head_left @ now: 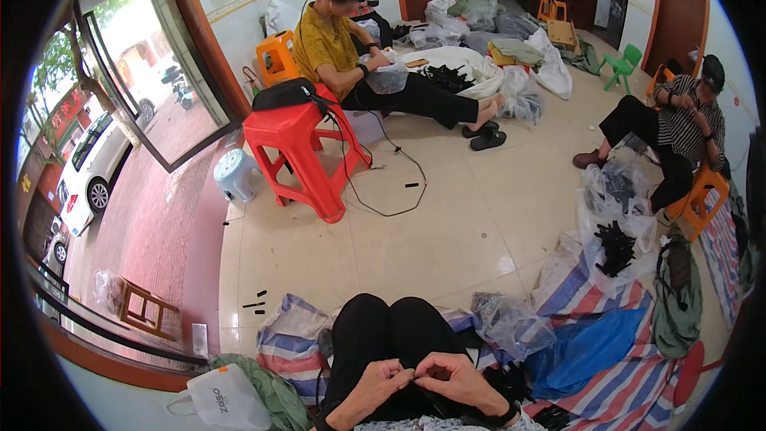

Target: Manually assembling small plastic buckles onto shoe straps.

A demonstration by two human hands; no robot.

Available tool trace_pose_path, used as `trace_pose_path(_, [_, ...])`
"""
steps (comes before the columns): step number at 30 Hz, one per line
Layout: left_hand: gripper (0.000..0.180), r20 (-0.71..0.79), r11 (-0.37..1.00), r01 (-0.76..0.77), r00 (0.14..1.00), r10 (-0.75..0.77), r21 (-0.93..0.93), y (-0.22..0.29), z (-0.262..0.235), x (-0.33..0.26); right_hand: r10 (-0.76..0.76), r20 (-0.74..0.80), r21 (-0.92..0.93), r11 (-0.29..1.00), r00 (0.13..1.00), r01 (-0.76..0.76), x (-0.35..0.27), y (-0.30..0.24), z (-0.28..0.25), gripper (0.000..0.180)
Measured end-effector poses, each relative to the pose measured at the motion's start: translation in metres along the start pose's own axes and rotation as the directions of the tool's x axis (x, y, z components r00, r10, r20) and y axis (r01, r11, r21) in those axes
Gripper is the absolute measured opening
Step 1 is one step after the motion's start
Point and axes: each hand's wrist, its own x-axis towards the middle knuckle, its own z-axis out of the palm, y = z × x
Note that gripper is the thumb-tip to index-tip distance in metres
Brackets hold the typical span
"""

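Left hand [381, 377] and right hand [452, 373] meet over the lap, both grips pinched on a small black piece [416, 377].

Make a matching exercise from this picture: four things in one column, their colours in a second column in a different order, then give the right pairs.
Things:
1. tall plastic stool
2. small child's chair
3. low round stool
4. parked car

Colours:
A. white
B. green
C. red
D. pale blue

Pairs: 1-C, 2-B, 3-D, 4-A
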Motion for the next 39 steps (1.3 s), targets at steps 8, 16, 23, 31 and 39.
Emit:
trace_pose_path(8, [0.027,0.066,0.973,0.025,0.998,-0.01,-0.23,0.032,0.002,-0.047,-0.134,0.081,-0.183,0.972,0.988,0.146,-0.012,-0.024,0.022,0.009])
trace_pose_path(16, [0.027,0.112,0.93,0.082,0.993,-0.045,-0.359,0.012,0.001,-0.059,-0.147,0.078,-0.29,0.943,0.986,0.163,-0.023,-0.022,0.032,0.01])
trace_pose_path(23, [0.027,0.193,0.945,0.097,0.98,-0.038,-0.311,0.008,-0.001,-0.064,-0.126,0.061,-0.318,0.938,0.99,0.139,-0.036,-0.021,0.041,0.009])
trace_pose_path(31, [0.032,0.08,0.988,-0.145,0.986,0.149,-0.051,-0.023,0.003,-0.061,-0.06,-0.007,-0.255,0.965,0.998,0.056,-0.046,-0.015,0.051,0.007])
trace_pose_path(39, [0.029,0.02,0.971,-0.208,0.978,0.207,0.116,-0.013,-0.002,-0.063,-0.043,-0.033,-0.227,0.973,0.999,0.035,-0.042,-0.012,0.055,0.008])
